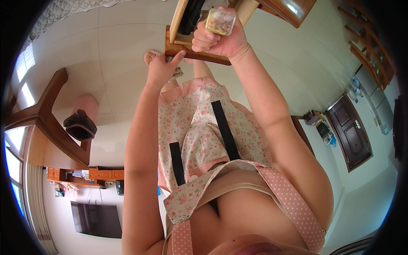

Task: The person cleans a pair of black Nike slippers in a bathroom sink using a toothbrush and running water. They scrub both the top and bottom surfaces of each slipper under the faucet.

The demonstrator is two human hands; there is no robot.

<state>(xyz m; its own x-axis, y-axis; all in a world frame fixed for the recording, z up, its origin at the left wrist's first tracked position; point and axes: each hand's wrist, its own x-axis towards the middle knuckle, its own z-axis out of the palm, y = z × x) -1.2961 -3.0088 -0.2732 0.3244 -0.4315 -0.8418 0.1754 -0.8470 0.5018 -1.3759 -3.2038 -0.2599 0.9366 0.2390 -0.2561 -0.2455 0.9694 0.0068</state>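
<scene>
A small clear plastic box [220, 21] with rounded corners is held up in my right hand [220, 40], fingers curled around it. Small white, yellow and brownish pieces show through its lid; what they are is too small to tell. Below the box is a pulled-out wooden drawer [173, 24] with long black items [192, 17] inside. My left hand [162, 68] is at the reddish-brown drawer front [204, 57], its thumb along the wood and its other fingers mostly hidden. A grey-brown fuzzy thing [176, 73] shows just beside that hand.
A glossy wooden furniture corner [290, 12] juts in at upper right. On the left stand a pink bin [85, 106] with a black liner and a wooden furniture leg [52, 92]. Wooden chair backs [369, 44] are at far right. My foot [151, 56] is near the drawer.
</scene>
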